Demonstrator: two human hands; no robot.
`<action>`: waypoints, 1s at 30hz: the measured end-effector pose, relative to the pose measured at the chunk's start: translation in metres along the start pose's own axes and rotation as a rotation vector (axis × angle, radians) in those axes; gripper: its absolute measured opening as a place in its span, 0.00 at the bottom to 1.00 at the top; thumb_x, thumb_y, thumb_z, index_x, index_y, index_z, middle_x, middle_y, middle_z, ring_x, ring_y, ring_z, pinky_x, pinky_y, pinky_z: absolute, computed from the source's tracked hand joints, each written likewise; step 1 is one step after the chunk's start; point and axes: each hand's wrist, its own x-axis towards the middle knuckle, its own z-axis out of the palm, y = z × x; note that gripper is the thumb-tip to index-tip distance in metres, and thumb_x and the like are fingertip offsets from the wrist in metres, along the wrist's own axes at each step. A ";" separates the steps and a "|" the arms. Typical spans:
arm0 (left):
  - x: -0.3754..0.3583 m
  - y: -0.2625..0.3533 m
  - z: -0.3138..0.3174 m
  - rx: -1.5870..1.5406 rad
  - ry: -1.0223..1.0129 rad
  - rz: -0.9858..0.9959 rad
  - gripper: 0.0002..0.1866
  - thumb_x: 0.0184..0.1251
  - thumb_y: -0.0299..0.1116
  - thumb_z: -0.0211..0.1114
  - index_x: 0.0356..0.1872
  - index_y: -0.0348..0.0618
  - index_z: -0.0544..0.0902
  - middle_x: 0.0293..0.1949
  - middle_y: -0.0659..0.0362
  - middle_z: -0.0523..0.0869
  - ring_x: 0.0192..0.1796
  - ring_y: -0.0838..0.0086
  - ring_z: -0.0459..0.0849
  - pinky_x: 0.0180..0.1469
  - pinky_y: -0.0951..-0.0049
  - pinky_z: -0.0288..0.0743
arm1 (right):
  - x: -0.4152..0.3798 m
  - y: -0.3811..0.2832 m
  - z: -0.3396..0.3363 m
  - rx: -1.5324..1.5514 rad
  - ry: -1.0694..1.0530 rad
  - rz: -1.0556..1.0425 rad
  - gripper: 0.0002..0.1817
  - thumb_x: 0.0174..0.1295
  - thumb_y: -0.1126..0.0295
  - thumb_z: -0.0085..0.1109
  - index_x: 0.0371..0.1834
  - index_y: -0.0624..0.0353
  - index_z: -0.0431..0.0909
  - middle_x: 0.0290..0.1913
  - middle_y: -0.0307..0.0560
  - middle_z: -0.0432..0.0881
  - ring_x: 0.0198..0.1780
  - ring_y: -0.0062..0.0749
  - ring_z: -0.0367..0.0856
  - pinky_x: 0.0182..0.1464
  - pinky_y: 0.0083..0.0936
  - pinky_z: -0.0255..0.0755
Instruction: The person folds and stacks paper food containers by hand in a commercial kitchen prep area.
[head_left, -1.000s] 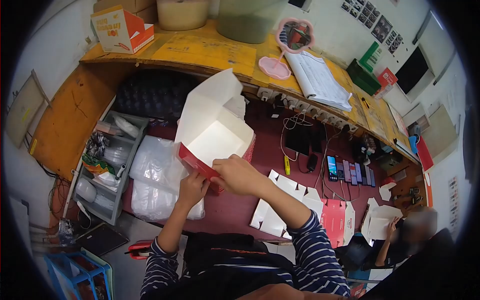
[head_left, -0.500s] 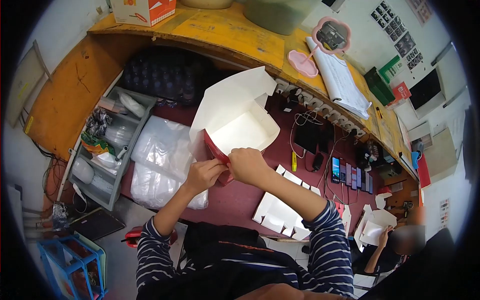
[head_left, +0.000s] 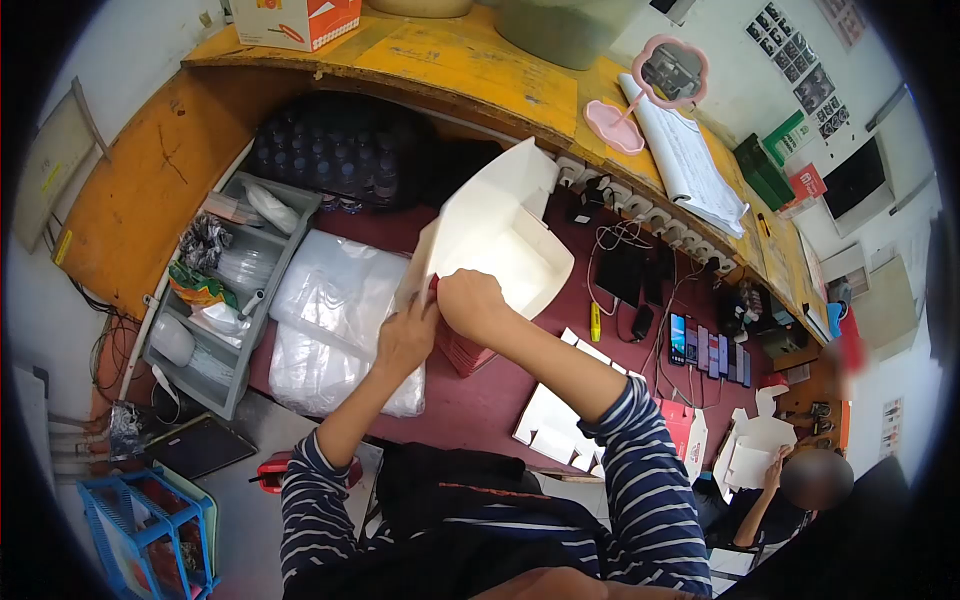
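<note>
A partly folded cardboard box point(head_left: 535, 262), white inside and red outside, stands on the dark red table top in front of me. Its long lid panel rises at the back left. My right hand point(head_left: 472, 303) is closed at the near left corner, gripping the box wall, with a bit of red card showing by its fingers. Against the outside of the same corner, my left hand point(head_left: 408, 335) presses the side panel, fingers together on the card. The fingertips of both hands are partly hidden.
Clear plastic bags point(head_left: 345, 325) lie left of the box, beside a grey divided tray point(head_left: 235, 385). Flat white box blanks point(head_left: 550, 430) are at the right, near a yellow highlighter point(head_left: 595, 322), cables and several phones point(head_left: 708, 350). Another person's hand point(head_left: 775, 470) holds a white box.
The left side panel has been folded up and inward, hiding most of its red face. My left hand has moved up and right along it, while my right hand keeps its grip at the corner.
</note>
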 end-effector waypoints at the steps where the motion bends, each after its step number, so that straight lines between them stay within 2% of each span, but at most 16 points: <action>1: -0.001 0.001 0.002 -0.001 -0.002 0.004 0.11 0.50 0.27 0.54 0.36 0.46 0.76 0.38 0.60 0.75 0.28 0.70 0.78 0.22 0.75 0.73 | 0.005 0.003 0.007 0.007 -0.043 0.002 0.08 0.46 0.72 0.49 0.22 0.65 0.77 0.24 0.57 0.78 0.27 0.44 0.79 0.28 0.32 0.74; 3: 0.002 0.005 0.006 -0.150 0.023 -0.053 0.11 0.51 0.27 0.55 0.38 0.44 0.74 0.39 0.60 0.74 0.29 0.70 0.78 0.21 0.74 0.72 | 0.010 0.010 0.008 0.016 -0.078 0.021 0.09 0.47 0.73 0.48 0.22 0.66 0.77 0.25 0.58 0.78 0.27 0.44 0.79 0.28 0.32 0.74; 5: -0.001 0.005 0.005 -0.178 -0.019 -0.060 0.13 0.49 0.27 0.57 0.39 0.43 0.74 0.42 0.59 0.74 0.34 0.67 0.78 0.26 0.73 0.73 | 0.019 0.022 0.001 0.294 -0.511 0.190 0.15 0.52 0.62 0.50 0.25 0.65 0.78 0.27 0.55 0.79 0.27 0.38 0.80 0.26 0.29 0.74; 8: -0.001 0.009 0.005 -0.216 0.037 -0.046 0.14 0.50 0.28 0.58 0.41 0.43 0.73 0.45 0.57 0.73 0.39 0.66 0.78 0.31 0.73 0.74 | 0.014 0.066 -0.014 0.584 -0.449 0.205 0.26 0.55 0.50 0.46 0.25 0.66 0.78 0.29 0.56 0.79 0.30 0.37 0.80 0.29 0.31 0.73; 9: -0.002 0.012 0.005 -0.230 0.134 -0.021 0.13 0.52 0.30 0.56 0.41 0.43 0.74 0.45 0.56 0.73 0.40 0.67 0.78 0.31 0.74 0.74 | 0.009 0.075 -0.023 0.134 -0.095 0.249 0.32 0.54 0.41 0.42 0.28 0.65 0.77 0.33 0.56 0.78 0.37 0.38 0.79 0.35 0.34 0.72; 10: -0.007 0.014 0.007 -0.280 0.077 -0.082 0.16 0.52 0.38 0.59 0.40 0.41 0.73 0.48 0.52 0.71 0.47 0.61 0.74 0.38 0.71 0.74 | 0.002 0.087 -0.035 0.022 0.085 0.420 0.30 0.53 0.42 0.44 0.32 0.64 0.76 0.37 0.56 0.77 0.42 0.41 0.76 0.40 0.38 0.70; 11: -0.005 0.018 0.005 -0.288 0.069 -0.070 0.16 0.52 0.38 0.59 0.40 0.41 0.73 0.48 0.52 0.71 0.47 0.61 0.74 0.38 0.71 0.74 | 0.006 0.114 -0.014 -0.143 0.520 0.450 0.33 0.56 0.42 0.39 0.26 0.68 0.76 0.31 0.59 0.77 0.39 0.46 0.77 0.41 0.37 0.70; 13: 0.002 0.024 -0.003 -0.325 0.167 0.054 0.22 0.49 0.47 0.61 0.38 0.39 0.73 0.50 0.50 0.70 0.51 0.54 0.70 0.42 0.67 0.72 | 0.014 0.147 -0.006 0.084 0.283 0.435 0.34 0.56 0.41 0.38 0.29 0.67 0.76 0.34 0.61 0.77 0.42 0.48 0.75 0.44 0.39 0.68; 14: 0.004 0.023 0.002 -0.276 0.129 0.063 0.33 0.40 0.58 0.63 0.37 0.37 0.70 0.52 0.50 0.68 0.53 0.51 0.67 0.46 0.64 0.70 | 0.016 0.155 -0.007 0.088 0.291 0.454 0.34 0.56 0.41 0.38 0.29 0.67 0.76 0.34 0.61 0.77 0.42 0.48 0.75 0.44 0.39 0.68; 16: 0.003 0.025 0.004 -0.301 0.112 0.067 0.36 0.36 0.59 0.65 0.38 0.37 0.68 0.52 0.48 0.67 0.53 0.51 0.67 0.47 0.63 0.69 | 0.020 0.164 -0.003 0.190 -0.029 0.401 0.30 0.55 0.42 0.40 0.40 0.59 0.74 0.42 0.56 0.75 0.45 0.47 0.74 0.44 0.38 0.69; 18: 0.003 0.027 0.007 -0.304 0.095 0.038 0.45 0.23 0.58 0.72 0.42 0.37 0.64 0.50 0.48 0.67 0.53 0.52 0.67 0.48 0.62 0.67 | 0.022 0.173 0.007 0.188 -0.029 0.417 0.30 0.55 0.41 0.38 0.39 0.58 0.75 0.42 0.57 0.75 0.45 0.48 0.74 0.45 0.38 0.68; 20: 0.004 0.029 0.009 -0.311 0.101 0.035 0.43 0.23 0.58 0.72 0.40 0.39 0.65 0.49 0.49 0.67 0.53 0.52 0.66 0.48 0.61 0.67 | 0.020 0.176 0.014 0.184 -0.012 0.430 0.30 0.55 0.41 0.37 0.39 0.57 0.76 0.42 0.57 0.76 0.45 0.49 0.74 0.46 0.38 0.68; 23: 0.003 0.031 0.015 -0.372 0.149 0.026 0.41 0.23 0.56 0.72 0.40 0.41 0.66 0.48 0.51 0.66 0.53 0.53 0.65 0.48 0.60 0.67 | 0.006 0.177 0.019 0.309 0.224 0.428 0.26 0.57 0.46 0.39 0.30 0.58 0.77 0.34 0.55 0.77 0.39 0.50 0.75 0.40 0.39 0.69; 26: -0.003 0.036 0.012 -0.322 0.151 0.022 0.41 0.24 0.54 0.73 0.43 0.44 0.66 0.48 0.50 0.65 0.52 0.53 0.66 0.46 0.62 0.68 | -0.028 0.169 0.027 0.606 1.107 0.532 0.19 0.58 0.56 0.45 0.19 0.61 0.69 0.20 0.54 0.73 0.27 0.52 0.71 0.27 0.39 0.63; 28: -0.003 0.040 0.006 -0.199 0.115 -0.007 0.40 0.28 0.49 0.73 0.46 0.44 0.65 0.49 0.48 0.64 0.52 0.52 0.66 0.45 0.61 0.69 | -0.066 0.169 0.063 0.643 0.984 0.746 0.19 0.58 0.56 0.45 0.20 0.61 0.70 0.21 0.54 0.74 0.26 0.51 0.72 0.26 0.38 0.63; 30: -0.001 0.042 0.006 -0.191 0.117 -0.071 0.39 0.29 0.49 0.73 0.45 0.43 0.65 0.50 0.47 0.64 0.52 0.51 0.65 0.46 0.60 0.68 | -0.109 0.165 0.132 0.575 0.401 0.940 0.32 0.50 0.39 0.44 0.27 0.63 0.76 0.32 0.56 0.78 0.38 0.49 0.76 0.38 0.37 0.69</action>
